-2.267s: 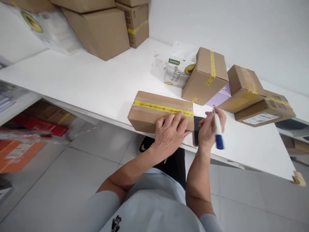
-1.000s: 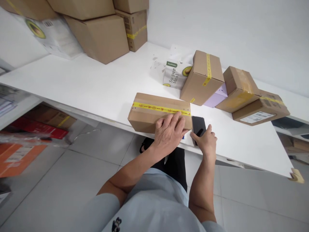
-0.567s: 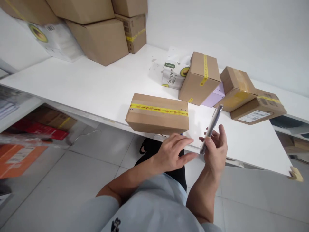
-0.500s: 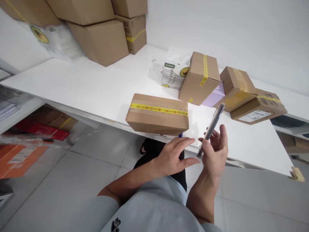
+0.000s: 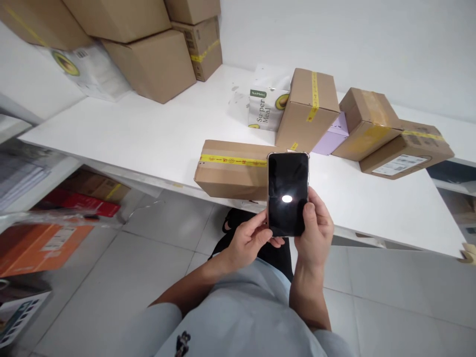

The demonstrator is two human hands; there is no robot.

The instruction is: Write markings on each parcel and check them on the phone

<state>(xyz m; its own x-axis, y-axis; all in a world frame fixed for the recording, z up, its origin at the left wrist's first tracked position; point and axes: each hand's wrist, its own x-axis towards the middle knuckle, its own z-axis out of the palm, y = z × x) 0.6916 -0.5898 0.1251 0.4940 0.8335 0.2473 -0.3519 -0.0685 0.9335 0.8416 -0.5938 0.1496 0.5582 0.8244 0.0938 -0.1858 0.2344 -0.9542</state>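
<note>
A phone is held upright in front of me, its dark screen facing me with a bright white oval reflection on it. My right hand grips its lower right side, thumb on the front edge. At the lower left corner, my left hand holds the phone between thumb and fingers. Behind the phone, a taped cardboard box lies at the front edge of the white table; the phone covers its right end.
Several taped boxes stand at the back right, beside a white Super Meal pack and a lilac box. More cartons are stacked at the back left. An orange box is on the lower left.
The phone has turned from edge-on to face me and moved left, now overlapping the box. My left hand, free before, has taken hold of its lower left corner.
</note>
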